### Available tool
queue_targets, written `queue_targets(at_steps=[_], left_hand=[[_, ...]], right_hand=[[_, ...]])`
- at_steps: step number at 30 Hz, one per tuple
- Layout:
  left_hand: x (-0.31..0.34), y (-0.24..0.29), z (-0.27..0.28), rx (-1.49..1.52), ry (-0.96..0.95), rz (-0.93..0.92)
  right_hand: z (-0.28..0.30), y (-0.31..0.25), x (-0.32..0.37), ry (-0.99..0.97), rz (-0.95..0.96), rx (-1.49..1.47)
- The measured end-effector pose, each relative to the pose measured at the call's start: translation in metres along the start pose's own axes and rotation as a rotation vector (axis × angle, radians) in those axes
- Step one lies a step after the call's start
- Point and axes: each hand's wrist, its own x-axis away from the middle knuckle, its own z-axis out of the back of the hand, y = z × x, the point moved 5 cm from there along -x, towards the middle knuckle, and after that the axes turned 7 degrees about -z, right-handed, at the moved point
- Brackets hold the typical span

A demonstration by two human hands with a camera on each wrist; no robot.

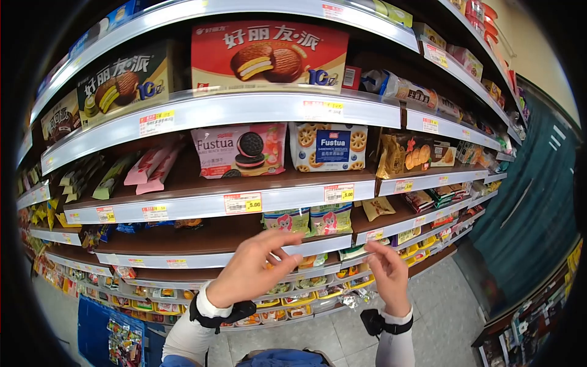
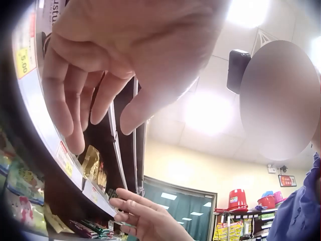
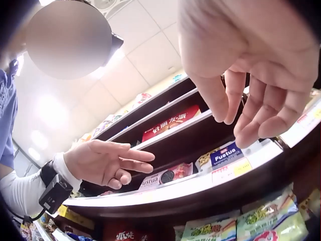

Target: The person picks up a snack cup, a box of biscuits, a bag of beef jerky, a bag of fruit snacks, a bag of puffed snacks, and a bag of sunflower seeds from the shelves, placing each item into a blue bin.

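- Your left hand (image 1: 251, 272) is raised in front of the shelves with its fingers apart and loosely bent. It holds nothing.
- Left wrist view: the left hand (image 2: 115, 55) has four fingers hanging down spread and the thumb set off to the side, close to the white front edge of a shelf. Cannot tell if they touch it.
- Your right hand (image 1: 388, 275) is up beside it, the two near but apart. Its fingers are loosely curved with small gaps, and it holds nothing.
- Right wrist view: the right hand (image 3: 251, 65) has its fingertips pointing down and a bare palm. The left hand (image 3: 103, 163) is across from it, fingers stretched out sideways.
- The green snack bags (image 1: 309, 219) are the nearest goods. They stand at the front edge of the shelf (image 1: 214, 235) just above your left fingertips, toward its right end, and neither hand touches them.
- In the head view your left fingertips overlap the front edge of that shelf.
- One shelf up, a pink cookie pack (image 1: 239, 150) and a blue biscuit pack (image 1: 328, 147) stand side by side, upright at the front edge.
- A price tag (image 1: 243, 202) is on that shelf's front edge, under the pink pack.
- A red pie box (image 1: 269, 55) stands on the shelf above those two.
- Small trays (image 1: 293, 300) sit in rows on the low shelves behind your wrists.
- There is a black wrist camera (image 1: 235, 312) on your left wrist and another (image 1: 372, 321) on the right.
- A grey tiled floor (image 1: 440, 306) shows past the right end of the shelves.
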Motion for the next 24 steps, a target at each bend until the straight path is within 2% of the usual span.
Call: queue_targets(at_steps=[2, 4, 6, 8, 12, 14, 19, 22, 24], left_hand=[[-0.018, 0.005, 0.005, -0.070, 0.137, -0.004], [-0.035, -0.001, 0.005, -0.096, 0.118, 0.000], [-0.047, -0.007, 0.007, -0.027, 0.217, 0.030], [-0.059, -0.007, 0.007, -0.038, 0.205, 0.058], [-0.077, -0.011, 0.005, 0.007, 0.243, 0.151], [-0.084, -0.010, 0.003, 0.072, 0.246, 0.279], [-0.102, -0.021, 0.006, 0.085, 0.245, 0.320], [-0.112, -0.023, 0.009, 0.109, 0.254, 0.312], [-0.114, -0.028, 0.010, 0.151, 0.276, 0.399]], right_hand=[[0.004, -0.017, -0.027, 0.006, 0.082, 0.065], [0.007, -0.025, -0.052, -0.017, 0.124, 0.080], [0.006, -0.036, -0.073, -0.050, 0.134, 0.046], [0.007, -0.037, -0.093, -0.083, 0.145, 0.028], [0.006, -0.035, -0.123, -0.142, 0.101, -0.009], [0.005, -0.031, -0.135, -0.153, 0.039, 0.016], [0.002, -0.022, -0.154, -0.154, 0.010, 0.056], [0.001, -0.018, -0.160, -0.196, -0.102, 0.146], [-0.001, -0.021, -0.163, -0.198, -0.078, 0.164]])
